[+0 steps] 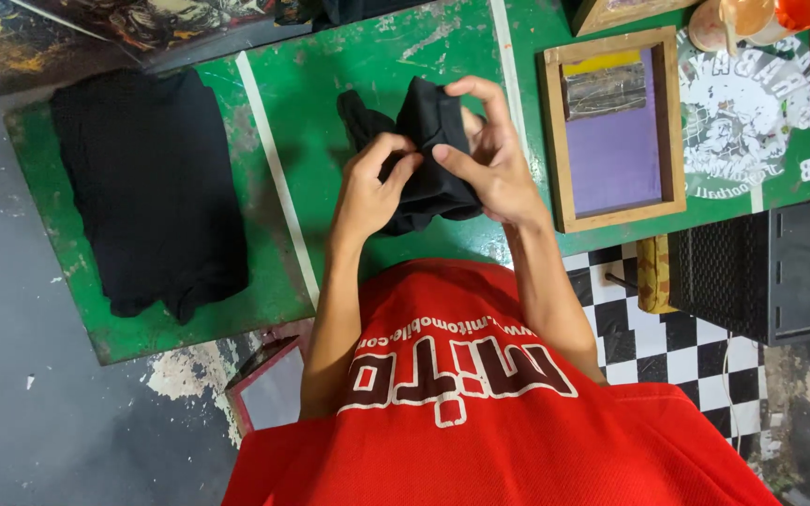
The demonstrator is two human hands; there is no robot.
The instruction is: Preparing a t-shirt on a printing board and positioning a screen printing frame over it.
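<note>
A bunched black cloth [424, 141] is held up over a green table [367, 66]. My left hand [372, 187] pinches its lower left part with fingers curled. My right hand [489, 164] grips the cloth's right side, thumb on the front and fingers wrapped behind the top. Part of the cloth is hidden behind both hands. My red shirt with white and dark lettering fills the bottom of the view.
A flat black garment [147, 187] lies on the table's left part. A wooden screen frame [611, 131] with a purple mesh sits at the right, a black mesh rack [761, 267] below it. White tape lines cross the table. Checkered floor shows lower right.
</note>
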